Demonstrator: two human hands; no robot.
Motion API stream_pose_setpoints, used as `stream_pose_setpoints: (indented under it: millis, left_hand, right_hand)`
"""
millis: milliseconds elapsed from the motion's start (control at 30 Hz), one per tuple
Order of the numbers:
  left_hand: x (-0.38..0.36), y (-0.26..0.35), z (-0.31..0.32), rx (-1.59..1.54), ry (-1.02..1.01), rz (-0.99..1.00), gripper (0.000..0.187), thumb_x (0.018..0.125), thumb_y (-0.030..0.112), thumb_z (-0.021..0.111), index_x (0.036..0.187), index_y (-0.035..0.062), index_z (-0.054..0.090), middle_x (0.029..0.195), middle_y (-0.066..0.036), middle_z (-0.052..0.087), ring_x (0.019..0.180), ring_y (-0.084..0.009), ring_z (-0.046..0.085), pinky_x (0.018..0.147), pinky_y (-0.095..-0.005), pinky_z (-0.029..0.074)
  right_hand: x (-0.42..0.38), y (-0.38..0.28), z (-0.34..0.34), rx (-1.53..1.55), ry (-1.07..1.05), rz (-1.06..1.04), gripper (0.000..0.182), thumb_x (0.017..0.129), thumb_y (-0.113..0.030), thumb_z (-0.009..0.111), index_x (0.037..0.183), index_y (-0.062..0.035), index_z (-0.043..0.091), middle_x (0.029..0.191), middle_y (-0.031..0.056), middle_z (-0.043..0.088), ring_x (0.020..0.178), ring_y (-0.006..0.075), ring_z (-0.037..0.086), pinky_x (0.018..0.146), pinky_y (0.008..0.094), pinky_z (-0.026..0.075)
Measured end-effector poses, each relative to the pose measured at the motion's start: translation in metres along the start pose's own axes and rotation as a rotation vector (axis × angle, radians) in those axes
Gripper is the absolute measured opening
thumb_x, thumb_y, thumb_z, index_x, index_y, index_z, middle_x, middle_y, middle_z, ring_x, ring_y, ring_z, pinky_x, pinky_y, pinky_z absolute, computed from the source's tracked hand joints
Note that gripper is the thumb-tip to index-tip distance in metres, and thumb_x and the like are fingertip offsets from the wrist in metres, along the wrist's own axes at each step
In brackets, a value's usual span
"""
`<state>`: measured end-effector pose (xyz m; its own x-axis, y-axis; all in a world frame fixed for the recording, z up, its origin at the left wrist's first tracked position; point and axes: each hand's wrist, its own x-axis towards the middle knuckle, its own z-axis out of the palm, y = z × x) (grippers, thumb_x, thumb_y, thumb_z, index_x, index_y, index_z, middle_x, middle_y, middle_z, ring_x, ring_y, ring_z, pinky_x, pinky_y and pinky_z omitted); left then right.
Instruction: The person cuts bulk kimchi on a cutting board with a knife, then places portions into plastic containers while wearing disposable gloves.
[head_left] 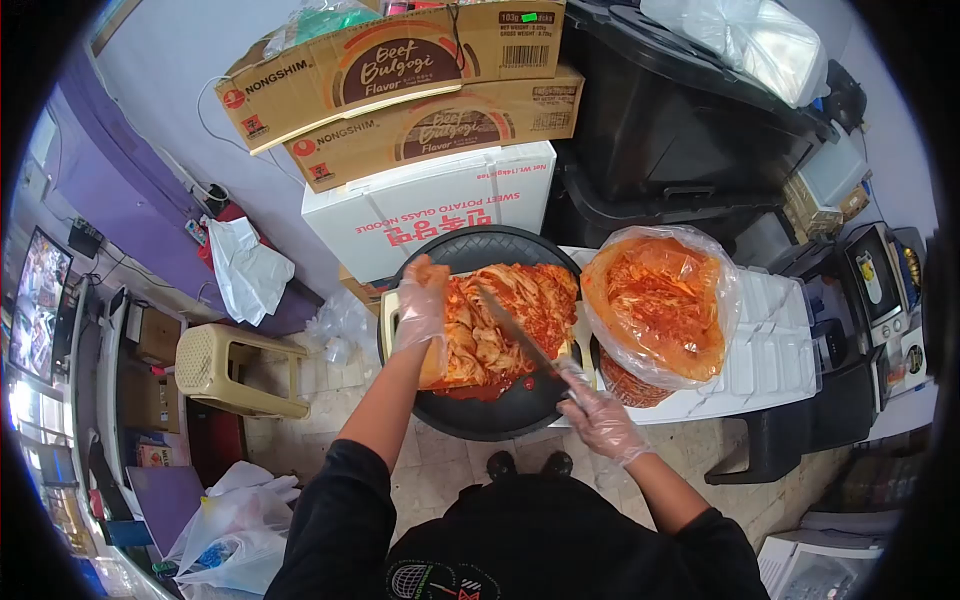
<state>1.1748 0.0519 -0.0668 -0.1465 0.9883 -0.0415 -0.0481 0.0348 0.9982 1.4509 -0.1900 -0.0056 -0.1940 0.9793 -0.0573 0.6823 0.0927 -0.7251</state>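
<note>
Red-coated kimchi [500, 320] is piled on a pale cutting board [391, 322] inside a round black tray [490, 418]. My left hand [422, 305], in a clear plastic glove, rests at the left edge of the pile, its fingers partly bent against the kimchi. In my right hand [598, 415], also gloved, is the handle of a long knife [520, 335], whose blade slants up and left over the middle of the pile. Right of the tray, a clear plastic bag [658, 305] lies open with more kimchi in it.
White plastic containers [765, 335] stand on the table at the right. Stacked cartons [430, 200] rise behind the tray, beside large black bins [680, 130]. A beige stool [235, 370] is on the floor at left, near a plastic bag [235, 530].
</note>
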Motion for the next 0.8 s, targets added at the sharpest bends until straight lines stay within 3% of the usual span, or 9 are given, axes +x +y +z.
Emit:
stream_pose_setpoints:
  millis: [133, 200, 300, 333, 400, 500, 533, 600, 800]
  left_hand:
    - [0.010, -0.025, 0.034, -0.035, -0.223, -0.331, 0.047, 0.092, 0.027, 0.065, 0.127, -0.0011, 0.051, 0.096, -0.008, 0.065, 0.076, -0.0141, 0.060, 0.067, -0.0254, 0.050]
    - [-0.005, -0.012, 0.053, 0.934, -0.148, -0.166, 0.054, 0.093, 0.040, 0.061, 0.126, -0.0011, 0.051, 0.104, -0.015, 0.067, 0.090, -0.0245, 0.066, 0.074, -0.0340, 0.052]
    - [0.070, -0.185, 0.034, 0.256, -0.224, -0.303, 0.063, 0.090, 0.043, 0.065, 0.131, -0.0010, 0.049, 0.119, -0.022, 0.064, 0.110, -0.0326, 0.064, 0.086, -0.0407, 0.051]
    - [0.062, -0.163, 0.037, 0.259, -0.230, -0.307, 0.063, 0.090, 0.043, 0.065, 0.131, -0.0010, 0.049, 0.119, -0.022, 0.064, 0.110, -0.0326, 0.064, 0.086, -0.0407, 0.051]
    - [0.046, -0.107, 0.039, 1.078, -0.770, 0.080, 0.074, 0.086, 0.046, 0.069, 0.139, -0.0002, 0.044, 0.126, -0.026, 0.059, 0.118, -0.0355, 0.060, 0.093, -0.0396, 0.050]
    - [0.024, -0.059, 0.067, 1.517, -0.863, 0.081, 0.095, 0.080, 0.043, 0.077, 0.151, 0.0028, 0.028, 0.146, -0.020, 0.046, 0.130, -0.0342, 0.050, 0.101, -0.0332, 0.045]
    - [0.007, -0.029, 0.073, 1.517, -0.863, 0.082, 0.095, 0.080, 0.043, 0.077, 0.151, 0.0028, 0.028, 0.146, -0.020, 0.046, 0.130, -0.0342, 0.050, 0.101, -0.0332, 0.045]
    - [-0.028, 0.025, 0.076, 0.931, -0.409, -0.243, 0.106, 0.073, 0.039, 0.083, 0.150, -0.0025, 0.023, 0.143, -0.025, 0.047, 0.129, -0.0337, 0.051, 0.103, -0.0351, 0.044]
    - [-0.020, -0.004, 0.067, 0.785, -0.490, -0.141, 0.108, 0.069, 0.027, 0.087, 0.149, -0.0057, 0.021, 0.126, -0.021, 0.060, 0.114, -0.0302, 0.061, 0.093, -0.0331, 0.050]
  right_hand:
    - [0.003, -0.002, -0.019, -0.217, -0.023, 0.211, 0.060, 0.096, -0.030, 0.058, 0.150, -0.0188, 0.035, 0.090, 0.0264, 0.065, 0.086, 0.0425, 0.064, 0.078, 0.0511, 0.047]
    - [0.007, 0.011, -0.012, -0.323, -0.039, 0.175, 0.056, 0.095, -0.024, 0.059, 0.146, -0.0125, 0.040, 0.090, 0.0253, 0.065, 0.084, 0.0414, 0.063, 0.078, 0.0506, 0.048]
    - [0.012, -0.003, -0.014, -0.294, -0.030, 0.167, 0.056, 0.096, -0.024, 0.057, 0.147, -0.0127, 0.038, 0.094, 0.0253, 0.065, 0.085, 0.0418, 0.063, 0.079, 0.0513, 0.048]
    - [0.013, 0.001, -0.009, -0.307, -0.047, 0.178, 0.058, 0.096, -0.023, 0.056, 0.149, -0.0141, 0.034, 0.096, 0.0248, 0.066, 0.086, 0.0416, 0.063, 0.079, 0.0516, 0.048]
    - [0.016, 0.001, -0.005, -0.280, -0.096, 0.229, 0.058, 0.096, -0.024, 0.056, 0.149, -0.0148, 0.034, 0.097, 0.0251, 0.066, 0.087, 0.0418, 0.064, 0.080, 0.0515, 0.048]
    - [0.021, -0.001, -0.001, -0.209, -0.145, 0.269, 0.058, 0.097, -0.026, 0.055, 0.150, -0.0162, 0.032, 0.099, 0.0272, 0.065, 0.091, 0.0434, 0.063, 0.082, 0.0516, 0.048]
    - [0.023, -0.002, 0.000, -0.165, -0.180, 0.285, 0.060, 0.097, -0.027, 0.053, 0.151, -0.0156, 0.030, 0.098, 0.0291, 0.065, 0.094, 0.0439, 0.063, 0.085, 0.0515, 0.047]
    - [0.028, -0.004, 0.002, -0.119, -0.216, 0.299, 0.062, 0.097, -0.028, 0.052, 0.153, -0.0151, 0.027, 0.098, 0.0310, 0.064, 0.096, 0.0443, 0.062, 0.087, 0.0513, 0.046]
    - [0.022, 0.009, 0.030, 0.049, -0.064, 0.207, 0.061, 0.098, -0.028, 0.054, 0.151, -0.0138, 0.029, 0.103, 0.0311, 0.064, 0.099, 0.0475, 0.061, 0.088, 0.0499, 0.047]
